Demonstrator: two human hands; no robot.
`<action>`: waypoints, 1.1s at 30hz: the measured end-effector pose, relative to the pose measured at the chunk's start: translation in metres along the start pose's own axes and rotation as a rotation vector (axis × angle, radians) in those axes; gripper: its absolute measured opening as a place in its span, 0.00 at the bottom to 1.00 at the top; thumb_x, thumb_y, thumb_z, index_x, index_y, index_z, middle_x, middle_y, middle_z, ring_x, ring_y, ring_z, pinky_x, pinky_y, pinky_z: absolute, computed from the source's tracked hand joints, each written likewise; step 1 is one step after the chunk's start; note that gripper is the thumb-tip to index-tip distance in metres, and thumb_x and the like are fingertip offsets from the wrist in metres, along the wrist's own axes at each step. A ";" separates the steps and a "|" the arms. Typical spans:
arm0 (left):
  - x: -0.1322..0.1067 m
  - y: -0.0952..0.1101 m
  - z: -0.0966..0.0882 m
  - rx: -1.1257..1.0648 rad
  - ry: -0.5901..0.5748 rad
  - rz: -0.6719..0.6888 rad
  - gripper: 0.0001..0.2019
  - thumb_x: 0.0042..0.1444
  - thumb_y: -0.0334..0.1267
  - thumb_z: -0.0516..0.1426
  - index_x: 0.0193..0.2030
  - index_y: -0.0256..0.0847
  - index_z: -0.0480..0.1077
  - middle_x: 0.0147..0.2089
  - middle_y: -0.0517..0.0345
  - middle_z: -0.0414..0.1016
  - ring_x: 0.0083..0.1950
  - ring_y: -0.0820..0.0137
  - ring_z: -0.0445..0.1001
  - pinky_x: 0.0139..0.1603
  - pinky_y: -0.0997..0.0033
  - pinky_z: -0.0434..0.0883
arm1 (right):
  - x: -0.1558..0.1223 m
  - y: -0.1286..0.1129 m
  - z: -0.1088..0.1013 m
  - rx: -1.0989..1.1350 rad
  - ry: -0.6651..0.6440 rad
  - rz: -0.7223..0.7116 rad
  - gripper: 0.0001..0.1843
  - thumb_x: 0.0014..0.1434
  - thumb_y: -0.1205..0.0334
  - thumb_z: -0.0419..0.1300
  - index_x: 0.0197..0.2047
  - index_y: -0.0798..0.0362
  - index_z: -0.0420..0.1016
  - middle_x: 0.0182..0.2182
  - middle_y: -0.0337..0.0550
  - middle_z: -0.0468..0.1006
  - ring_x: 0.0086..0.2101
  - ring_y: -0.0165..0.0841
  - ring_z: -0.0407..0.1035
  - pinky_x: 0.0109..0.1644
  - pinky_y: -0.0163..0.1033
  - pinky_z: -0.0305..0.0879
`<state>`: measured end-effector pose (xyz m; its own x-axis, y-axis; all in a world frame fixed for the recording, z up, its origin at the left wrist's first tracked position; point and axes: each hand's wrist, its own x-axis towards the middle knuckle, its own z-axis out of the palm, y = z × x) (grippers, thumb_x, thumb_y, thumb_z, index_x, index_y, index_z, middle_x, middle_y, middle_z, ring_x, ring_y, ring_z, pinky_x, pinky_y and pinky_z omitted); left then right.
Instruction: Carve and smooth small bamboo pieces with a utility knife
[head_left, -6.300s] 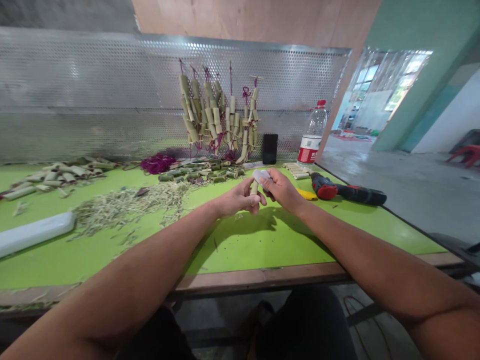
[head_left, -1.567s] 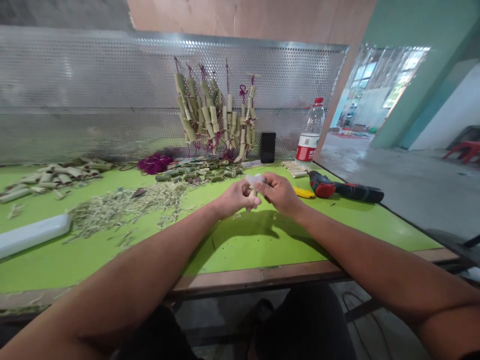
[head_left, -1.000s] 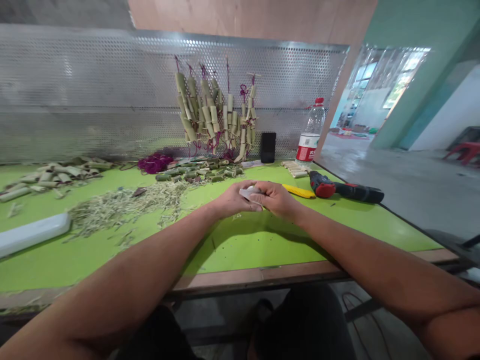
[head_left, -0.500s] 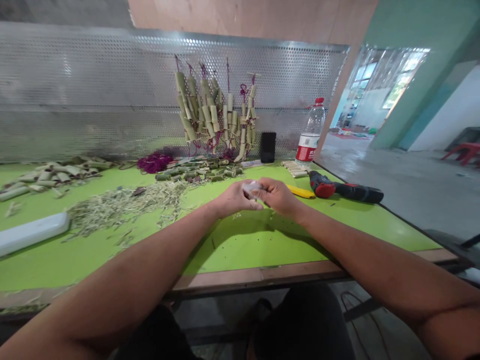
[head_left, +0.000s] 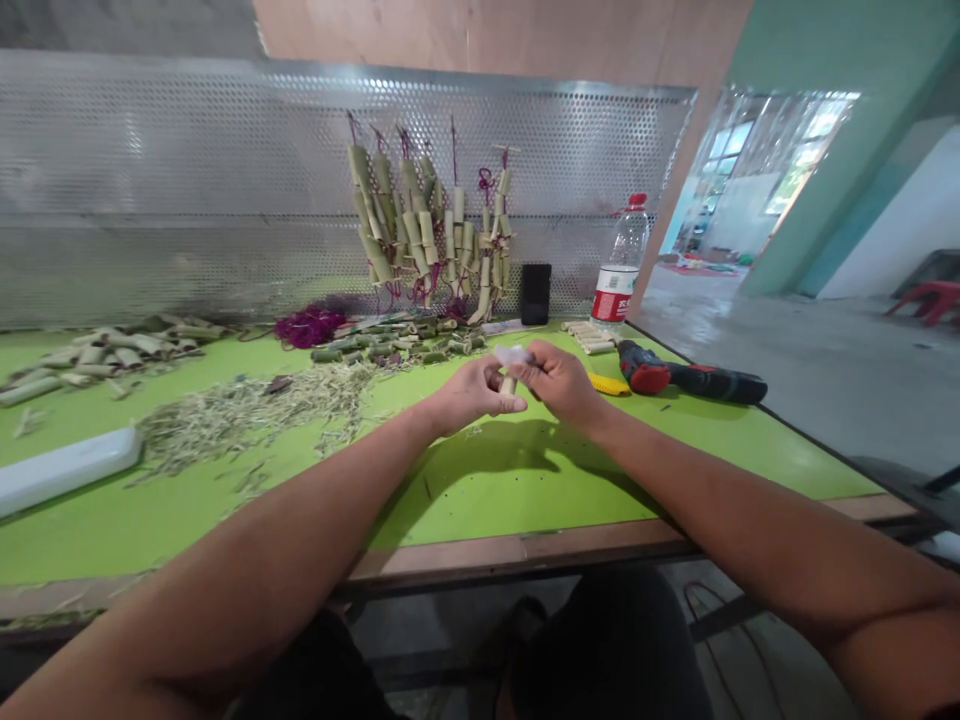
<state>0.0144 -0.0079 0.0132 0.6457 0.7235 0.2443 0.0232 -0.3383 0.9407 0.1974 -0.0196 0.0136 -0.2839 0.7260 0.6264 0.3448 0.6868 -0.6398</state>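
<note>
Above the middle of the green table, my left hand (head_left: 470,394) grips a short pale bamboo tube (head_left: 508,385) between thumb and fingers. Its upper end stands just in front of my right hand (head_left: 559,382). Pinched in my right fingertips is a small folded piece of white paper or abrasive sheet (head_left: 511,355), touching or nearly touching the tube's top. My two hands are close together, and their fingers hide most of the tube.
A yellow utility knife (head_left: 609,384) and a red-and-black cordless drill (head_left: 694,382) lie to the right. A pile of bamboo shavings (head_left: 255,415) and cut bamboo pieces (head_left: 397,343) spread left and ahead. A water bottle (head_left: 619,265) stands before the perforated metal panel (head_left: 187,190).
The white piece has risen from between my hands to the tube's upper end. My hands have drawn slightly apart, and the tube shows again between them.
</note>
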 end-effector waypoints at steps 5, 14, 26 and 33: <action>0.001 -0.003 0.003 -0.092 -0.004 0.029 0.26 0.42 0.44 0.70 0.44 0.37 0.66 0.27 0.68 0.60 0.26 0.79 0.59 0.27 0.77 0.59 | -0.001 -0.003 0.002 0.035 -0.032 -0.015 0.21 0.60 0.45 0.59 0.26 0.51 0.63 0.23 0.34 0.60 0.26 0.28 0.54 0.30 0.34 0.51; 0.002 -0.007 0.004 -0.172 -0.098 0.100 0.28 0.47 0.50 0.67 0.49 0.38 0.63 0.28 0.66 0.64 0.25 0.78 0.62 0.26 0.77 0.60 | -0.002 -0.008 0.002 0.003 0.118 0.028 0.23 0.60 0.41 0.58 0.25 0.50 0.60 0.20 0.33 0.60 0.25 0.28 0.55 0.29 0.35 0.51; 0.001 -0.009 0.004 -0.111 -0.076 0.088 0.26 0.44 0.48 0.69 0.43 0.35 0.66 0.27 0.64 0.66 0.26 0.79 0.64 0.26 0.78 0.63 | -0.003 -0.009 0.002 0.123 -0.135 0.042 0.22 0.61 0.41 0.57 0.28 0.51 0.65 0.22 0.35 0.67 0.24 0.27 0.59 0.28 0.34 0.53; 0.004 0.003 0.002 -0.159 -0.149 0.066 0.38 0.45 0.39 0.69 0.62 0.37 0.60 0.33 0.58 0.72 0.32 0.73 0.71 0.33 0.73 0.70 | 0.003 -0.002 -0.007 0.110 0.173 0.085 0.22 0.60 0.40 0.58 0.28 0.50 0.63 0.18 0.31 0.61 0.20 0.26 0.56 0.24 0.34 0.52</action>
<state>0.0186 -0.0080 0.0166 0.7478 0.6021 0.2797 -0.1355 -0.2741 0.9521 0.2020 -0.0190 0.0201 -0.0965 0.7711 0.6293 0.2585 0.6300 -0.7323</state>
